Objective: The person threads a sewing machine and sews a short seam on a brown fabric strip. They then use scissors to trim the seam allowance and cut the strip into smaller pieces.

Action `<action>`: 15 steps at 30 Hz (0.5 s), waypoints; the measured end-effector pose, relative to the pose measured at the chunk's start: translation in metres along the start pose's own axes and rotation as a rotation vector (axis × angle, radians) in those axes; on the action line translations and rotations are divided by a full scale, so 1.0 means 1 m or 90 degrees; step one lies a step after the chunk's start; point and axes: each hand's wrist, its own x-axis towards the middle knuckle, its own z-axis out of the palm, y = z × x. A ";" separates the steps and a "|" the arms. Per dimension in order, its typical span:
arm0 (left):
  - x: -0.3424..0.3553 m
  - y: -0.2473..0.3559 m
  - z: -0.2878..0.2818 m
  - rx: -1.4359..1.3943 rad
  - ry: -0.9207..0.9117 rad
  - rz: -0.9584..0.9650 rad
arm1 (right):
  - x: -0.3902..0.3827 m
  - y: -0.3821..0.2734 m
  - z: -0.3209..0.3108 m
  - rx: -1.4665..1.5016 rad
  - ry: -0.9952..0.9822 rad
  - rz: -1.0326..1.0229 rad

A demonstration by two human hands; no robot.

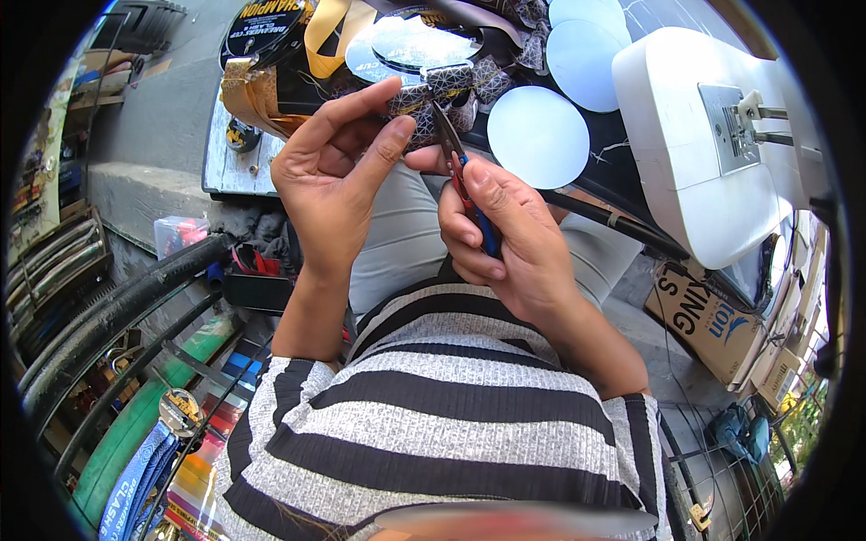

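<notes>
My left hand (329,171) pinches a small folded piece of black-and-white patterned fabric (424,99) between thumb and fingers, held up in front of my chest. My right hand (505,234) grips small scissors with red and blue handles (465,176), whose dark blades point up at the fabric's lower edge. Both hands work close together above my lap. More of the same patterned fabric (492,77) lies just beyond, partly hidden by the hands.
A white sewing machine (695,135) stands at the right, with pale blue round discs (538,135) beside it. Tape rolls and a yellow ribbon (329,32) lie at the top. Black tubes (117,307) and clutter fill the left; a cardboard box (708,325) sits lower right.
</notes>
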 end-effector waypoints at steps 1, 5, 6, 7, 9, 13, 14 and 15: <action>0.000 0.000 0.000 0.002 -0.004 0.003 | 0.001 0.000 0.000 0.004 -0.001 -0.005; 0.000 0.000 -0.002 0.008 -0.012 0.012 | 0.003 0.001 0.002 -0.021 0.016 -0.013; 0.000 0.000 -0.002 0.010 -0.013 0.013 | 0.003 0.002 0.002 -0.032 0.020 -0.015; -0.001 0.000 -0.002 0.006 -0.015 0.010 | 0.003 0.002 0.003 -0.036 0.021 -0.019; -0.001 0.001 -0.002 -0.004 -0.016 0.005 | 0.004 0.002 0.004 -0.046 0.022 -0.027; 0.000 0.002 -0.004 0.032 -0.027 0.010 | 0.004 0.003 0.005 -0.046 0.031 -0.025; 0.000 0.002 -0.004 0.034 -0.029 0.008 | 0.004 0.003 0.005 -0.042 0.031 -0.025; 0.000 0.001 -0.004 0.036 -0.031 0.006 | 0.004 0.003 0.006 -0.040 0.036 -0.024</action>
